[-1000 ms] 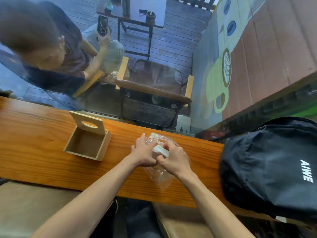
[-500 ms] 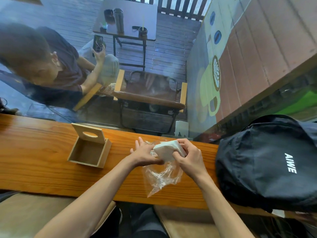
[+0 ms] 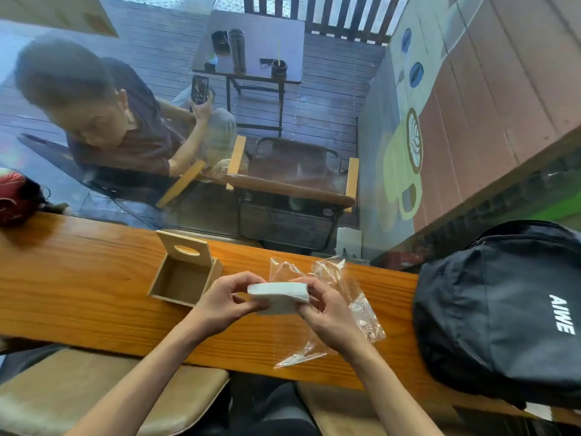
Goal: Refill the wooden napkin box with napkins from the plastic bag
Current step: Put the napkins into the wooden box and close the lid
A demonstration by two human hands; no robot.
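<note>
Above the counter [image 3: 94,297], both hands now hold the napkins [image 3: 278,291], pulled out of the plastic bag [image 3: 352,297]. Left hand [image 3: 220,305] and right hand [image 3: 327,313] pinch the pile's ends. Next it can go in the wooden box [image 3: 184,273], empty at nine o'clock.

the desk [image 3: 78,297] is varnished orange-brown wood, glossy, with clear grain lines. the napkin box [image 3: 184,278] is pale unfinished-looking wood, matt and smooth. the napkins [image 3: 278,294] are white paper, soft and matt, stacked in thin layers. the plastic bag [image 3: 355,303] at 3 o'clock of them is clear thin film, crinkled and shiny. the backpack [image 3: 503,309] is black woven cloth, matt, with white printed letters.
</note>
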